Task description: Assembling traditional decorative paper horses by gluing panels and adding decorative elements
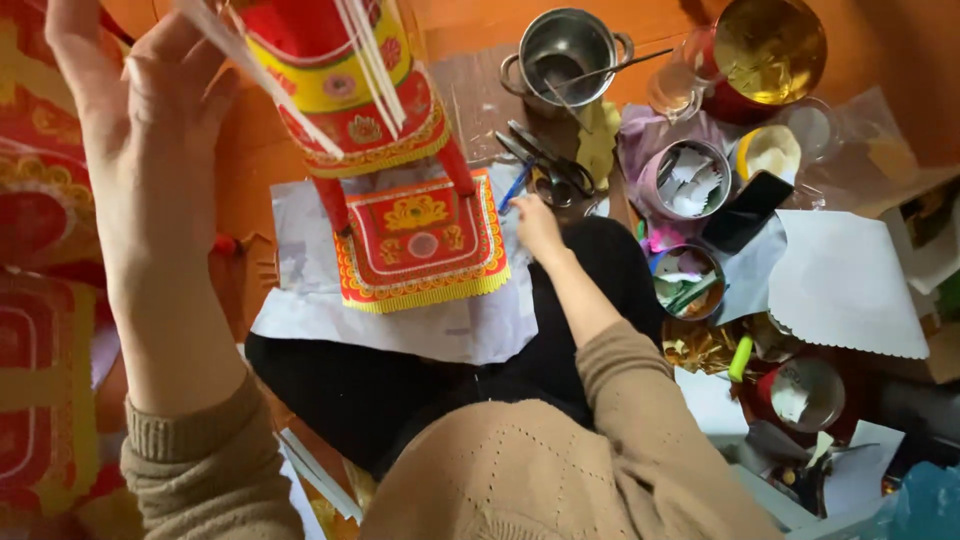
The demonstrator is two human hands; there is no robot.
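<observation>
While a red and yellow paper shrine model [385, 150] is kept upright on a sheet of white paper [400, 325], thin white strips [370, 60] are seen running down across its upper tier. The left hand [140, 130] is raised close to the camera at the left of the model, fingers spread open; one strip seems to pass by its fingertips, though whether it is pinched there cannot be told. The right hand [535, 225] is stretched forward to the model's right, fingers curled loosely beside a blue pen [515, 187], and just short of a pair of scissors [545, 165]; a firm grip on anything cannot be made out. Both arms are covered by tan knitted sleeves. Beyond the scissors, a steel pot [565, 50] with a utensil in it is set on the orange floor. To the right, a tin of paper scraps [685, 180], a dark phone [748, 210], a brass bowl [768, 48] and a scalloped white sheet [845, 285] are scattered. Red and gold patterned paper [40, 300] is laid along the left edge.
</observation>
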